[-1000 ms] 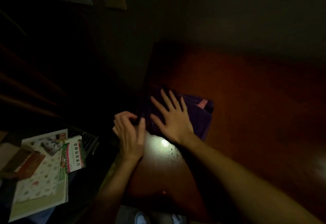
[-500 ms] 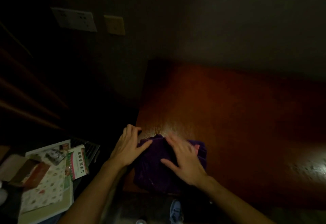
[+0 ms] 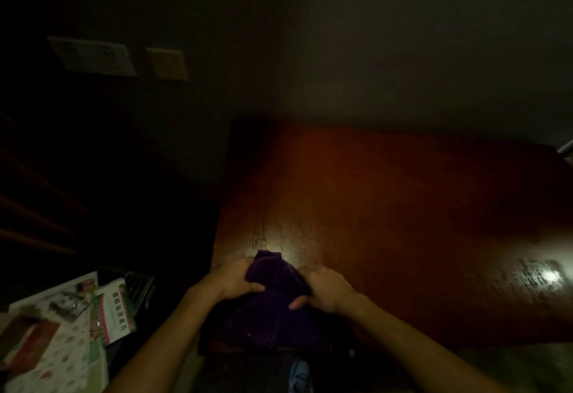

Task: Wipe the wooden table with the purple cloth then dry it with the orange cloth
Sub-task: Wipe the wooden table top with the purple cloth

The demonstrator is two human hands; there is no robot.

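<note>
The purple cloth (image 3: 273, 302) is bunched up at the near left corner of the reddish wooden table (image 3: 387, 206). My left hand (image 3: 234, 278) grips its left side and my right hand (image 3: 322, 289) grips its right side, both with fingers closed into the fabric. The cloth's lower part spreads over the table's near edge. Wet streaks glint on the tabletop just beyond the cloth and at the right. No orange cloth is in view.
A lower surface at the left holds papers and a green-and-red booklet (image 3: 114, 312). Wall sockets (image 3: 93, 56) and a switch plate (image 3: 167, 64) are on the dark wall. A shoe (image 3: 299, 374) shows below the table's near edge.
The cloth was dragged from the table's left middle toward the near edge. Both hands went from pressing flat on it to gathering and gripping it.
</note>
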